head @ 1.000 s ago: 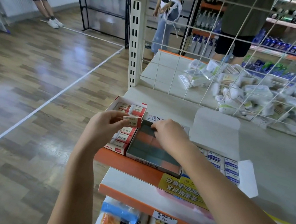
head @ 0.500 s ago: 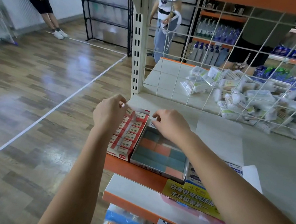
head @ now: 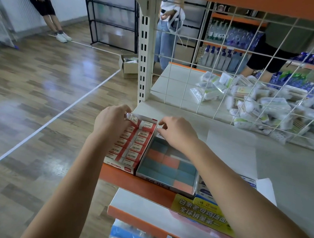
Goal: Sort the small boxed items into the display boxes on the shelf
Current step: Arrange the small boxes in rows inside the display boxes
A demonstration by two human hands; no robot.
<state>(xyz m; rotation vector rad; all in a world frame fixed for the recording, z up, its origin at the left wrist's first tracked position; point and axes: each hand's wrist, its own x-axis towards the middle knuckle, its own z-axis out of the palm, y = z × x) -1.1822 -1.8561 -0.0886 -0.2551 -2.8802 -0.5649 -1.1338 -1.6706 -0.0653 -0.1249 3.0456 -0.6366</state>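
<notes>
Left hand (head: 111, 122) sits at the far-left corner of the red display box (head: 130, 145), fingers curled, pinching a small red-and-white boxed item (head: 132, 118) over the box's back row. Right hand (head: 178, 133) is at approx 3 o'clock from the left one, fingers bent down at the back edge where red box and teal/orange display box (head: 167, 167) meet; can't tell if the fingertips hold anything. Red box holds two columns of small "2B" boxes, nearly full. Teal/orange box is touching its right side, at 3 o'clock, packed w/ teal and orange blocks. Blue-and-white display box (head: 205, 188) sits at 3 o'clock of that, mostly hidden under the right forearm, its white lid flap (head: 231, 151) open toward 12 o'clock. All three boxes rest at the front-left of the grey shelf (head: 297, 172), along its orange edge. Behind the wire grid (head: 232, 69), at 1–2 o'clock, lies a pile of white packets (head: 267, 107). Yellow promo label (head: 203, 212) hangs on the shelf edge at 5 o'clock.
</notes>
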